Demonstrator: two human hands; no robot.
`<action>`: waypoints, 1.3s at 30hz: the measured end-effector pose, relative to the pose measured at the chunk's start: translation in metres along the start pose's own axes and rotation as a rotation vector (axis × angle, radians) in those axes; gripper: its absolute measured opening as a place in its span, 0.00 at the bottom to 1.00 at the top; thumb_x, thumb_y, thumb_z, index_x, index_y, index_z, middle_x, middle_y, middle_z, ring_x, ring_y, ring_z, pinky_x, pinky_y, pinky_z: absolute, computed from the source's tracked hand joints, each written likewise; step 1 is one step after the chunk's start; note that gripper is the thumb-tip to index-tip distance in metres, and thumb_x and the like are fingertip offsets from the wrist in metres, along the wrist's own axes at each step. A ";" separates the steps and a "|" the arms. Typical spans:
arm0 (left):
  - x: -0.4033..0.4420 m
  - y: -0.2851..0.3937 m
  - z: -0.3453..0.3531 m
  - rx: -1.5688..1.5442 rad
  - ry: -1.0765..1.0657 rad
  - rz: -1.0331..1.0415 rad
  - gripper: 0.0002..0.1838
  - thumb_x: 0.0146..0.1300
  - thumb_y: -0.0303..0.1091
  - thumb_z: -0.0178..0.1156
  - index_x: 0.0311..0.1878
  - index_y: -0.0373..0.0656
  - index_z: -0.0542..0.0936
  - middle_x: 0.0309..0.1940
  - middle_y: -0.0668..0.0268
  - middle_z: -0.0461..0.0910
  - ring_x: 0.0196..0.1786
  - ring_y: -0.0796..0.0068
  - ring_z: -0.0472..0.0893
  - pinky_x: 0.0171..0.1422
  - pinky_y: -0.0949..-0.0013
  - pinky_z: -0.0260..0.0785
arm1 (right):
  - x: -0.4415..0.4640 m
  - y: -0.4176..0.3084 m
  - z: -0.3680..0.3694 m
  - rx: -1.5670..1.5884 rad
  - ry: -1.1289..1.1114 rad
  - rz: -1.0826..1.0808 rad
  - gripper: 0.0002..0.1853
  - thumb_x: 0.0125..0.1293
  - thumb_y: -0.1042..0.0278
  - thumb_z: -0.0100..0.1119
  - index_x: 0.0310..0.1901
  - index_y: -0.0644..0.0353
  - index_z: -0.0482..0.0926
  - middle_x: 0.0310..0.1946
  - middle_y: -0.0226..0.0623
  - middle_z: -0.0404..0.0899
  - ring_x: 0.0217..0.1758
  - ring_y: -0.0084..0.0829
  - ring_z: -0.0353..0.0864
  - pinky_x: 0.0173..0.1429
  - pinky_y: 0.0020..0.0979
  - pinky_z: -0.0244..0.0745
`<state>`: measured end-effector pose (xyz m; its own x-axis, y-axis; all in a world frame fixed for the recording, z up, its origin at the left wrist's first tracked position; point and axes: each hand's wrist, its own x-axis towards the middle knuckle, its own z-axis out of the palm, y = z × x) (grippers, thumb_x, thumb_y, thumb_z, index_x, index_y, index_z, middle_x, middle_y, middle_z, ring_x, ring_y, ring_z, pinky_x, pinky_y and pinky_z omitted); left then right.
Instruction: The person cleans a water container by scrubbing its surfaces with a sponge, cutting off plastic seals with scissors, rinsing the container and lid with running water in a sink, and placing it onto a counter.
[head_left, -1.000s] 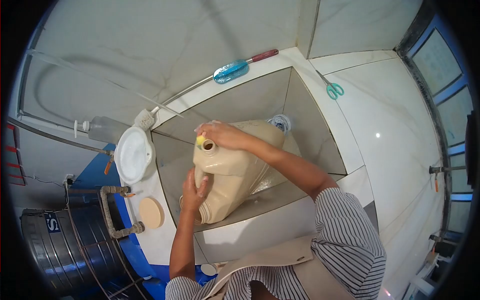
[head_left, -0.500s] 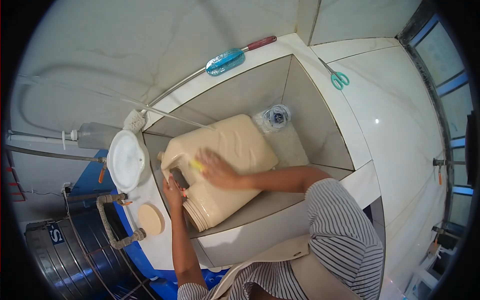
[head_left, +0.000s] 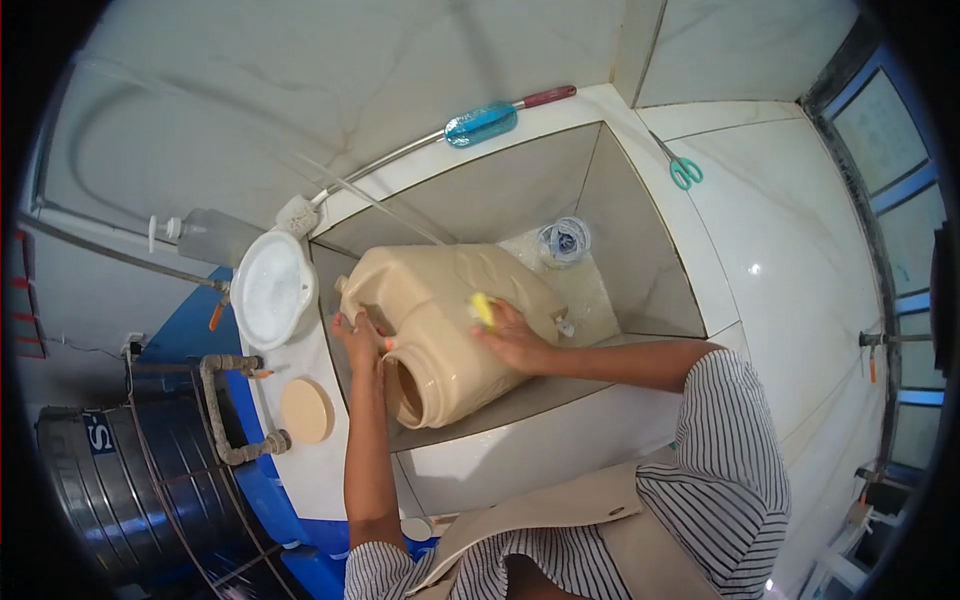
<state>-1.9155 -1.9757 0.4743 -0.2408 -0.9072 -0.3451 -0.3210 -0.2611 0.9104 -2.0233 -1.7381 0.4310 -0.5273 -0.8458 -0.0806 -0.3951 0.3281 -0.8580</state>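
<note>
A large beige plastic jug lies on its side in a tiled sink, its wide open mouth facing the lower left. My left hand is wrapped round the jug's handle, beside the mouth. Pressed to the jug's upper side is a yellow sponge, held in the fingers of my right hand. Behind the jug, a clear plastic item rests in the sink's far corner.
On the left ledge stand a white bowl with suds, a round beige lid and a pump bottle. A long-handled brush lies along the back rim; green-handled scissors lie at the right. A hose reaches into the sink.
The jug has been turned, bringing its wide mouth into view. My right hand has moved right and down along its side with the sponge. My left hand stays at the handle.
</note>
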 end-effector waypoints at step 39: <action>-0.129 0.055 0.021 0.596 -0.511 0.401 0.16 0.48 0.37 0.61 0.35 0.34 0.78 0.18 0.54 0.78 0.21 0.60 0.80 0.30 0.60 0.72 | -0.003 -0.103 -0.154 0.036 0.468 -0.305 0.10 0.59 0.69 0.56 0.41 0.63 0.77 0.42 0.45 0.75 0.49 0.46 0.74 0.51 0.39 0.71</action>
<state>-1.9215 -1.8659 0.5641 -0.7726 -0.5976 -0.2146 -0.5142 0.3905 0.7636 -2.0972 -1.7043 0.5975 -0.6738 -0.6208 0.4008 -0.5606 0.0760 -0.8246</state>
